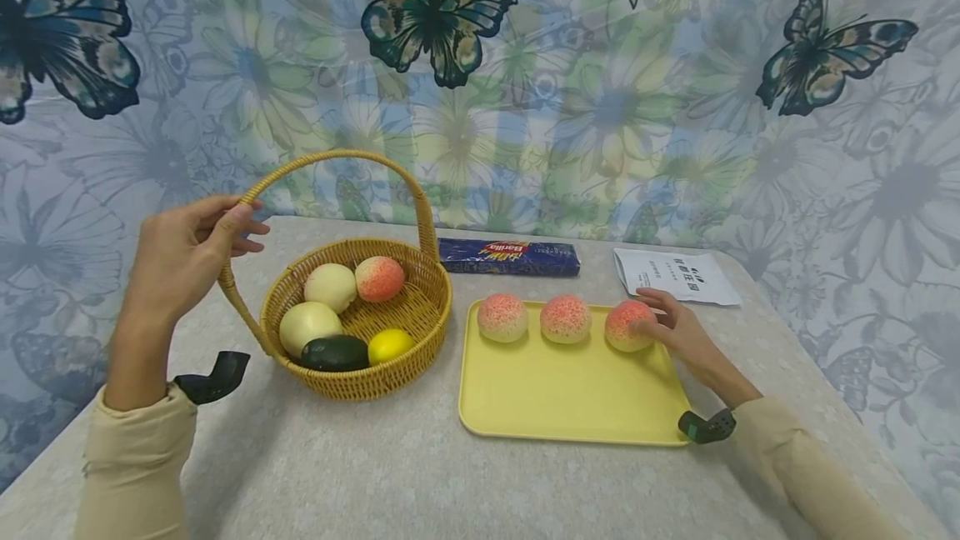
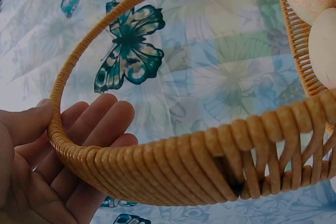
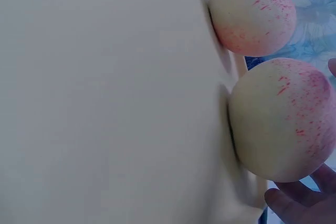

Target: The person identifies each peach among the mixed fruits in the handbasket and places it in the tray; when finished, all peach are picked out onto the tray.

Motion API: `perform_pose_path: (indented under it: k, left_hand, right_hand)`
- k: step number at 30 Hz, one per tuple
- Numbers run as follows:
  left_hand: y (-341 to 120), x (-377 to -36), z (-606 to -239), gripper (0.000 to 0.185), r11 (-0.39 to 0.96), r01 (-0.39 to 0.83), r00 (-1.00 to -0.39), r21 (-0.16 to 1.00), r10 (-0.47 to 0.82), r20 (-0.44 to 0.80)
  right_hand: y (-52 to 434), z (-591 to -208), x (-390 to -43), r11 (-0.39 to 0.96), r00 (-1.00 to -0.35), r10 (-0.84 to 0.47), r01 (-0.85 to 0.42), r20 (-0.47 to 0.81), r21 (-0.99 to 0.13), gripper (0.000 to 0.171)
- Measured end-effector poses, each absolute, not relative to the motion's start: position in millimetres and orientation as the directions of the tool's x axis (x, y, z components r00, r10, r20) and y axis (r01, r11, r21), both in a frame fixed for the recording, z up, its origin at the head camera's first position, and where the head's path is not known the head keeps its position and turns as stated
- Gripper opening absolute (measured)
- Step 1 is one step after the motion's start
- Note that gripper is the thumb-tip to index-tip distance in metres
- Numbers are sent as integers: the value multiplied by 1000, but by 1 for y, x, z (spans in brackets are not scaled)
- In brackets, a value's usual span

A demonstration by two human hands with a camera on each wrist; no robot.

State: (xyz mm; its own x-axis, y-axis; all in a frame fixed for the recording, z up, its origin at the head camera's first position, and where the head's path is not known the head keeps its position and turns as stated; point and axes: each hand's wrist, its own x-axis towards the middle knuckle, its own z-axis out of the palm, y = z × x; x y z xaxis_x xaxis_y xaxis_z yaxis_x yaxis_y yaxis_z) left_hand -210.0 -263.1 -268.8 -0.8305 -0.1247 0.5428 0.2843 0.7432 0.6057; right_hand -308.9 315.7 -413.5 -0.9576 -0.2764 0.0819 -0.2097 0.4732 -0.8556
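Note:
In the head view, my left hand [image 1: 187, 252] holds the handle [image 1: 337, 155] of a woven basket [image 1: 360, 386] on its left side. The left wrist view shows the thumb on one side of that handle and the fingers behind it. Inside the basket are two pale round fruits [image 1: 330, 287], a pink-speckled peach [image 1: 379, 279], a dark green oval [image 1: 334, 353] and a yellow lemon [image 1: 390, 346]. Three peaches line the far edge of a yellow tray [image 1: 570, 407]. My right hand [image 1: 686, 340] has thumb and fingers about the rightmost peach [image 3: 283, 121], which rests on the tray.
Behind the basket and tray lies a dark blue Barilla box [image 1: 510, 257]. A white printed packet [image 1: 678, 277] is at the back right, just beyond my right hand. Butterfly-patterned cloth [image 1: 480, 132] hangs along the table's back edge.

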Motion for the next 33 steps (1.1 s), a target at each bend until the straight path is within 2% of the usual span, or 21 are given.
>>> perform_pose_path:
  k: [12,21,33]
  left_hand:
    - [-263,-210,-269,37,744,286,-829,603,-123,545]
    - [-263,-209,-269,36,743,291,-827,603,-121,549]
    - [-263,-209,-268,36,743,285,-830,606,-125,543]
  right_hand:
    - [306,-391,-310,463,-940,-297,-296,169,-836,63]
    - [282,-374,-314,407,-926,-346,-292,150,-866,67]
    - [250,-352,-312,463,-905,-389,-353,172,-813,66]
